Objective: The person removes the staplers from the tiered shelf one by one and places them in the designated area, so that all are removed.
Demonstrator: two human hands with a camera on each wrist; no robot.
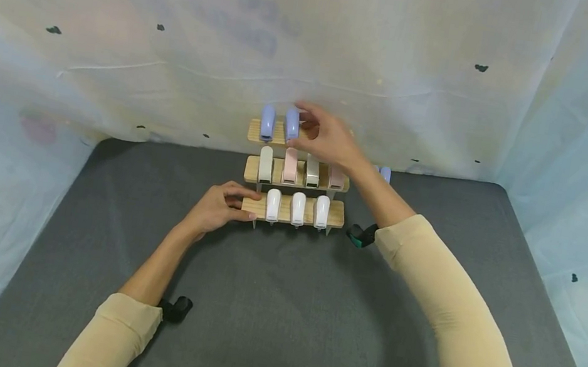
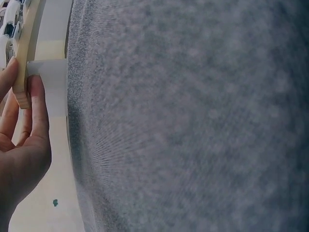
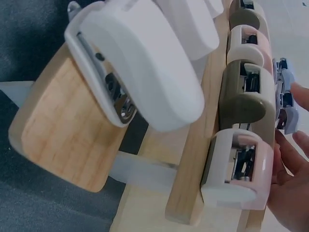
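A three-tier wooden rack point(image 1: 262, 205) stands near the back of the table, with staplers on its shelves. My left hand point(image 1: 216, 208) pinches the left end of the lowest shelf; in the left wrist view its fingers lie on both faces of the board point(image 2: 21, 94). Up at the top shelf point(image 1: 254, 130), my right hand point(image 1: 329, 137) holds a light purple stapler point(image 1: 292, 123) between thumb and fingers. Another purple stapler point(image 1: 267, 122) stands to its left. Three white staplers point(image 1: 298, 208) sit on the lowest shelf. Grey and pink staplers point(image 1: 290, 166) fill the middle one.
Something purple point(image 1: 385, 173) shows behind the right forearm, mostly hidden. The dark grey table point(image 1: 275, 307) extends in front of the rack. A pale printed sheet point(image 1: 223, 46) hangs behind it. Black straps with small devices point(image 1: 361, 237) are on both wrists.
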